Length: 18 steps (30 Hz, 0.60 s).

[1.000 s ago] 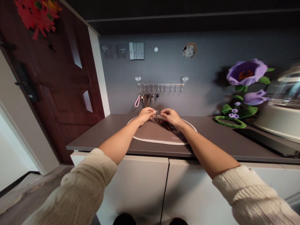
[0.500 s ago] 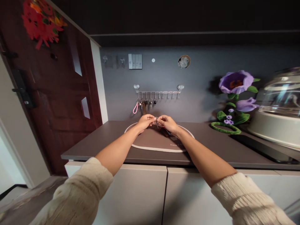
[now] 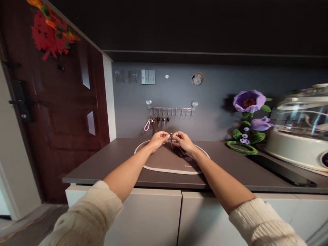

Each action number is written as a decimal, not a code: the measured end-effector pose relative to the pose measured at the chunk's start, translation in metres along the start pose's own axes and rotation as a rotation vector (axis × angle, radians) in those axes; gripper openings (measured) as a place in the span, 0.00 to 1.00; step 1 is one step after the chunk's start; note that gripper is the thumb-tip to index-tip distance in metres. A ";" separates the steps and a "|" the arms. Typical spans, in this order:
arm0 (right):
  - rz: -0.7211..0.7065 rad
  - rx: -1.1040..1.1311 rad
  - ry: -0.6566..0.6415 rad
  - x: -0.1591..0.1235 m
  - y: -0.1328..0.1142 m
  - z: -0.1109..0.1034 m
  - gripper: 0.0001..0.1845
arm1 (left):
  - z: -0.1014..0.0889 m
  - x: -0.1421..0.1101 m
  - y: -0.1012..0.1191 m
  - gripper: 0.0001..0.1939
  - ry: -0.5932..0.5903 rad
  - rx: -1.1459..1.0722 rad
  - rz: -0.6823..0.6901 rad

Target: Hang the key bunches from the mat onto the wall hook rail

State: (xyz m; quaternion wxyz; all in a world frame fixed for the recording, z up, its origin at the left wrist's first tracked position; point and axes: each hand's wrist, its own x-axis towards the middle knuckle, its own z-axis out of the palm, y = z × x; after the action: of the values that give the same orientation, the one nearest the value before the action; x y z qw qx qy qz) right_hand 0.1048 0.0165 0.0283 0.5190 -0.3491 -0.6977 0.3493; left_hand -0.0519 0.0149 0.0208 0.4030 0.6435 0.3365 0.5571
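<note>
Pinching what seems one key ring (image 3: 171, 135): left hand (image 3: 158, 139), right hand (image 3: 183, 141).

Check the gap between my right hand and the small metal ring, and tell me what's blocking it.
Nothing visible blocks it: the right hand's fingertips are right beside the metal ring, opposite the left hand. The dark red item lies lower, on the mat.

Between the left hand (image 3: 159, 139) and right hand (image 3: 182, 139), a key ring (image 3: 171, 136) shows too small for detail; a dark red item (image 3: 179, 151) lies partly hidden beneath the right.
</note>
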 end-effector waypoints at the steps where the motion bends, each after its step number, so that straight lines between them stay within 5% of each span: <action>1: -0.008 0.000 0.013 0.000 0.000 -0.001 0.14 | 0.000 0.000 0.000 0.16 0.016 0.015 -0.002; 10: 0.015 0.128 0.111 0.008 -0.004 -0.002 0.13 | 0.004 -0.001 -0.004 0.05 0.118 0.190 -0.045; 18: 0.058 0.194 0.265 0.048 -0.029 -0.008 0.05 | 0.002 0.005 -0.014 0.06 0.116 0.367 0.020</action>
State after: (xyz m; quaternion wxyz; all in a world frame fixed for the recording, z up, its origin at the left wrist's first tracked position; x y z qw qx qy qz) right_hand 0.0987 0.0437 0.0775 0.6275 -0.3603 -0.5756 0.3809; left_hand -0.0485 0.0251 0.0100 0.2533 0.6762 0.4487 0.5266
